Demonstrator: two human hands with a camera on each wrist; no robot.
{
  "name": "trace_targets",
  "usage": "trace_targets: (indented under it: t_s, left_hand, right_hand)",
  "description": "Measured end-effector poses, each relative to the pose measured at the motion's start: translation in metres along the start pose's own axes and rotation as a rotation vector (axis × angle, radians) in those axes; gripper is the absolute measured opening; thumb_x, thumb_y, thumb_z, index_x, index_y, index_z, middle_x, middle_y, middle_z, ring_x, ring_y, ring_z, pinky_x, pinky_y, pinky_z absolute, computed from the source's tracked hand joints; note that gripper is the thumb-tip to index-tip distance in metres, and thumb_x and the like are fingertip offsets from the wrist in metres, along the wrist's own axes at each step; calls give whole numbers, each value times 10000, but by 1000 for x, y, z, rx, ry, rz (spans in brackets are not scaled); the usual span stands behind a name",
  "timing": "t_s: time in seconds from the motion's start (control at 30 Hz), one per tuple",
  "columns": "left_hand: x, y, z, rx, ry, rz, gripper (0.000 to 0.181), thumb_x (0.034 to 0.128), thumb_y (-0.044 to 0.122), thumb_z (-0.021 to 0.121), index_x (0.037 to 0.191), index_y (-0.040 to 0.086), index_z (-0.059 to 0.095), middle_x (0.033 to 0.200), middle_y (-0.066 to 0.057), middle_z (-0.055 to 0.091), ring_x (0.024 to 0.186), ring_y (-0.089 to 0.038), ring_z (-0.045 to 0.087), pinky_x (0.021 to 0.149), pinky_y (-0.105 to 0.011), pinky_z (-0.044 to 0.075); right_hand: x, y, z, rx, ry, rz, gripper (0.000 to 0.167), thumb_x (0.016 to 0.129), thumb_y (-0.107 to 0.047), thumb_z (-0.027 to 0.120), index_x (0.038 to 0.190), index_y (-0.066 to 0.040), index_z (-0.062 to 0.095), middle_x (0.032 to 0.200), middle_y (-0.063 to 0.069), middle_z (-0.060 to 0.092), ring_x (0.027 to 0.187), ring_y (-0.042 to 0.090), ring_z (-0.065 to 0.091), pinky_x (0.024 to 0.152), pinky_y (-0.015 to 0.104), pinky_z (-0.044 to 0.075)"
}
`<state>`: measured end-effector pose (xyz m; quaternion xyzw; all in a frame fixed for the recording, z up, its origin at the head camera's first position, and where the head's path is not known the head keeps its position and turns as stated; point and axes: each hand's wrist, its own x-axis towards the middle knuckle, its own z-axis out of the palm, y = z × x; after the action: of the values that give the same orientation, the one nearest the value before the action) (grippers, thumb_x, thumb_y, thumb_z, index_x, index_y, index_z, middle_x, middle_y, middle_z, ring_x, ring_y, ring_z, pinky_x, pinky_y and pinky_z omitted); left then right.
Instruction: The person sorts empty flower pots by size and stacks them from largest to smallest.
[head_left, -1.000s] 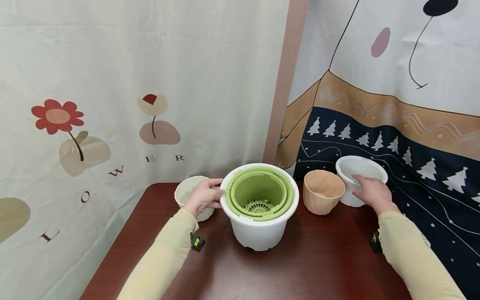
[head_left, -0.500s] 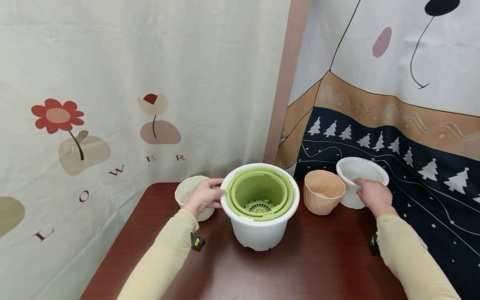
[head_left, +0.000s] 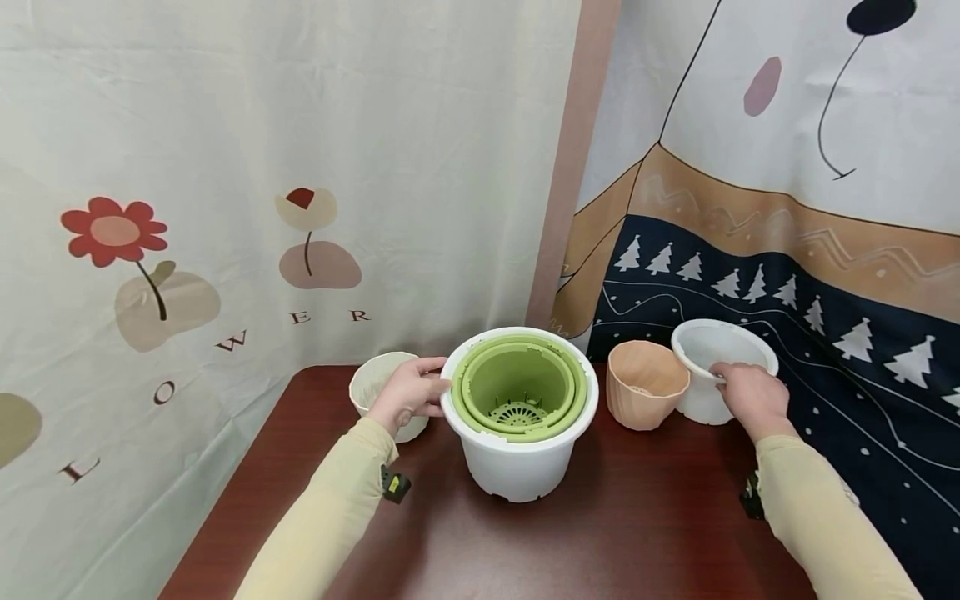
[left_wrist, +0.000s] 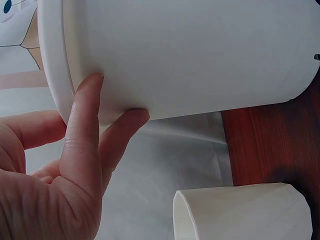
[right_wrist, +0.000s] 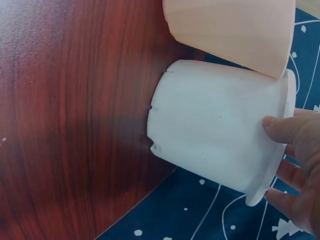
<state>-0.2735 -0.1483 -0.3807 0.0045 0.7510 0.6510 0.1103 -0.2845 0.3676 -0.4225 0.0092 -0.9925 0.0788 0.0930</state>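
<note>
In the head view a large white flower pot (head_left: 517, 471) stands mid-table with green slotted liners (head_left: 521, 379) nested inside. My left hand (head_left: 408, 396) touches its left side; in the left wrist view, fairly straight fingertips rest against its outer wall below the rim. At the back right, my right hand (head_left: 753, 398) pinches the near rim of a smaller white flower pot (right_wrist: 215, 117). The right wrist view shows the thumb on this pot's outer wall, the other fingers past the rim, partly hidden. Its inside looks bare from above.
A peach fluted flower pot (head_left: 647, 387) stands right beside the smaller white one. Behind my left hand is a cream flower pot (head_left: 372, 379), partly covered. Printed curtains (head_left: 450, 167) hang right behind the dark red table (head_left: 600, 542).
The smaller white pot has come slightly nearer to me, with my right hand's fingers closing on its rim. My left hand and the large pot stay where they were.
</note>
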Motion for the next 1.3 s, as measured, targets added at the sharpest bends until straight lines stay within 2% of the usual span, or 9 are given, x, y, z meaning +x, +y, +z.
trace_targets:
  t_s: [0.13,0.47,0.77,1.3]
  left_hand:
    - [0,0,0,12,1,1,501,939,-36,574,1426,-59,462,1202,-248,612,810,-205,672,644,-365,614]
    - [-1,1,0,14,4,5,489,941,-42,566,1421,-52,474,1191,-252,621,793,-198,670,640,-369,614]
    - [-1,0,0,15,4,10,486,941,-35,571,1418,-53,479,1195,-252,620,776,-191,668,626,-359,613]
    - [0,0,0,14,2,17,476,935,-39,571,1405,-51,495,1182,-255,625,767,-197,670,622,-364,613]
  right_hand:
    - [-3,2,0,-3,10,2,253,878,-39,691,1130,-37,676,993,262,676,773,392,624,552,509,517]
    - [-12,6,-6,16,104,22,253,884,-41,693,1134,-12,670,1077,297,645,853,440,605,587,541,524]
    - [-21,13,-19,52,132,42,241,895,-29,664,1135,-11,654,1093,305,629,855,441,591,521,508,504]
    - [-31,17,-47,63,203,72,224,904,-28,650,1129,-21,655,1081,301,624,876,463,569,536,557,496]
